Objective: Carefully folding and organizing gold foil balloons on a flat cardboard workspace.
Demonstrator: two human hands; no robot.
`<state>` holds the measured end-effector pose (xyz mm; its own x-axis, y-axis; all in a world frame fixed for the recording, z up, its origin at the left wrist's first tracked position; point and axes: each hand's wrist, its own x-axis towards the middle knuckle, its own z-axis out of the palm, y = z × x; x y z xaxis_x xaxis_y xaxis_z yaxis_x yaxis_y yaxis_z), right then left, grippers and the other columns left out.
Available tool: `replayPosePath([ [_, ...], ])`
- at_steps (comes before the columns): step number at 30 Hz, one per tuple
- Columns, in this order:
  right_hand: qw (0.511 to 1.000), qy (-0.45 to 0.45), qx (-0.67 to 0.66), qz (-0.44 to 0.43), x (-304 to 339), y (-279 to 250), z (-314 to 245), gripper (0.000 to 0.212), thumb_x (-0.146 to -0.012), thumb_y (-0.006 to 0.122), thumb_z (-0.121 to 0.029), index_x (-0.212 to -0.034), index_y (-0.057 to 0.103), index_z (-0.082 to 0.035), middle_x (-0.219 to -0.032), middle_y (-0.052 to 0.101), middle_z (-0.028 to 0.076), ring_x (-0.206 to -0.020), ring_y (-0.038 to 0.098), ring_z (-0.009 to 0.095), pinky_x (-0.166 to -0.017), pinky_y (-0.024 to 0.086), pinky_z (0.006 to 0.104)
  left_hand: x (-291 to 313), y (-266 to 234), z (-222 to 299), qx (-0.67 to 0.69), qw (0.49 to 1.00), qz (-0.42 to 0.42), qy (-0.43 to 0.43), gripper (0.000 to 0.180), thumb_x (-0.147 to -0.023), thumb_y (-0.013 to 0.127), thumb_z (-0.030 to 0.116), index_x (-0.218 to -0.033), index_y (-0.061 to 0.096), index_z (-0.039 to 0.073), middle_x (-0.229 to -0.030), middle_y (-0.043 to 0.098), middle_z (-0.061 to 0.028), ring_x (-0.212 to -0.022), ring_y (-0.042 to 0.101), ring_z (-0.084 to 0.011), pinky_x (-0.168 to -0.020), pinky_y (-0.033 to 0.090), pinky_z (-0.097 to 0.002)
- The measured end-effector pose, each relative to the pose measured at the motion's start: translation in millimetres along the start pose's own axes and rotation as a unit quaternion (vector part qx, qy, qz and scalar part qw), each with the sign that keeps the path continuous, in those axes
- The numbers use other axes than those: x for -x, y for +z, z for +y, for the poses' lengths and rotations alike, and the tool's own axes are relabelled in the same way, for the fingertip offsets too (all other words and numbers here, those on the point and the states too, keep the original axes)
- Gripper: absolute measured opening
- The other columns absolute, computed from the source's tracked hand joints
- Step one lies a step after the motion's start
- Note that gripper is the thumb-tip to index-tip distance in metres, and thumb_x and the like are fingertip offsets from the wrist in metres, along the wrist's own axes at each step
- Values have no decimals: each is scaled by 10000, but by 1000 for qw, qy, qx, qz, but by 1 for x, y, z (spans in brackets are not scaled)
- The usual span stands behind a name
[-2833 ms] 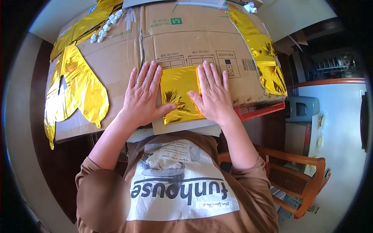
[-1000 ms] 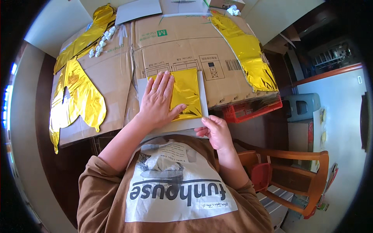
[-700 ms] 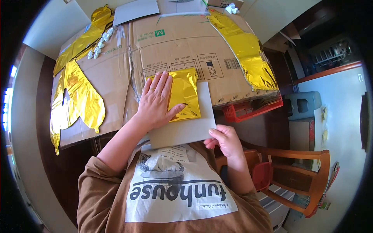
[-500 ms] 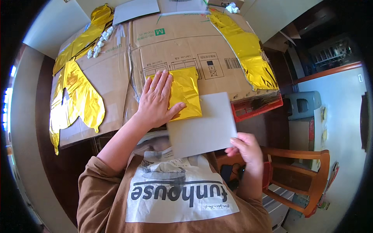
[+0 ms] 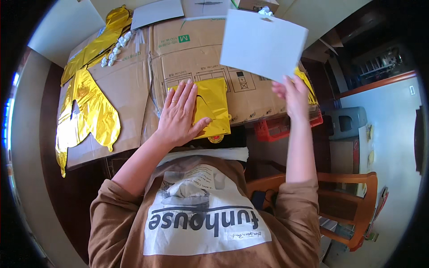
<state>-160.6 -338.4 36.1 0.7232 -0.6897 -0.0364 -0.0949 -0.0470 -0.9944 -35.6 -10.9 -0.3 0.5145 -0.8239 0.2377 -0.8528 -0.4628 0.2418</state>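
Left hand pressed flat on gold foil; right hand pinching board, one o'clock: apparently clearing, next needing controlled release.

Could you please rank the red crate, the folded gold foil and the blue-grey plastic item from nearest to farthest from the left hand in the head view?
From the left hand:
1. Folded gold foil: directly under the hand, touching it.
2. Red crate: to the right, low beside the cardboard.
3. Blue-grey plastic item: farther right, beyond the crate.
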Motion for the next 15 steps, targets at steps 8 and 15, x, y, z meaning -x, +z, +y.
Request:
replayPosePath([
  [8, 842, -53, 454, -287, -14, 60, -3, 249, -867, 712, -240, -898, 680, 5, -811, 674, 193, -773, 638, 296, -702, 501, 419, 2, -3, 2, -7, 1000, 20, 0, 911, -953, 480, 617, -1525, 302, -70, -1599, 304, -245, -1520, 221, -380, -1243, 121, -503],
  [15, 776, 18, 470, -419, 24, 65, -20, 339, -885, 689, -270, -718, 670, 25, -623, 602, 195, -581, 602, 229, -598, 465, 395, -1, -5, 4, 1, 1000, -17, -15, 901, -965, 486, 617, -1544, 285, -43, -1612, 285, -246, -1533, 197, -377, -1242, 107, -501],
])
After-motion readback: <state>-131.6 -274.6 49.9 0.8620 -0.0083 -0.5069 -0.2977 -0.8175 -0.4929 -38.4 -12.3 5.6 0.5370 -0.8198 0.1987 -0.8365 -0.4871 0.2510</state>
